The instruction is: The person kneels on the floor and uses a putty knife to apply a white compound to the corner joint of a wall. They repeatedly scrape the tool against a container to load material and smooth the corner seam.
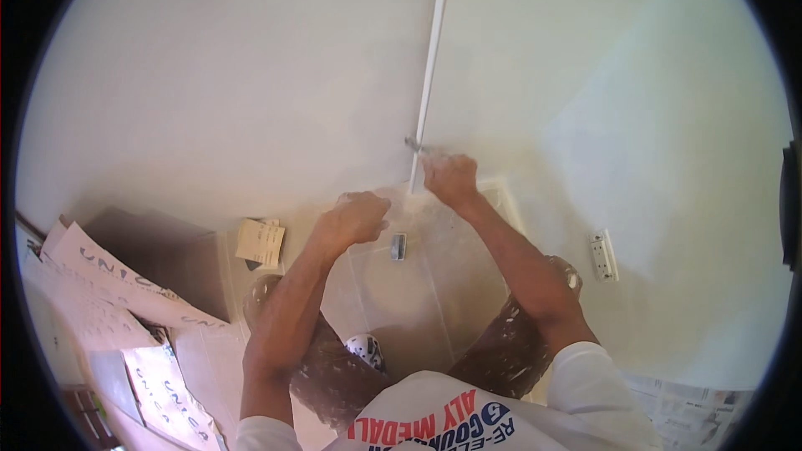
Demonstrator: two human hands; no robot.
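Observation:
My right hand (451,179) is closed around a small metal tool (415,144) whose grey tip rests against the thin white pipe (428,75) running down the wall corner. My left hand (355,219) is curled into a fist a little lower and to the left, close to the foot of the wall. It is blurred and I see nothing clearly in it. On the pale floor between my hands lies a small grey rectangular object (398,246). My knees, in paint-spattered trousers (501,359), are bent below.
White walls meet at the corner. A white wall socket (602,255) sits low on the right wall. Folded paper (261,242) lies on the floor at the left, beside flattened cardboard sheets (125,292). Newspaper (693,413) covers the floor at the lower right.

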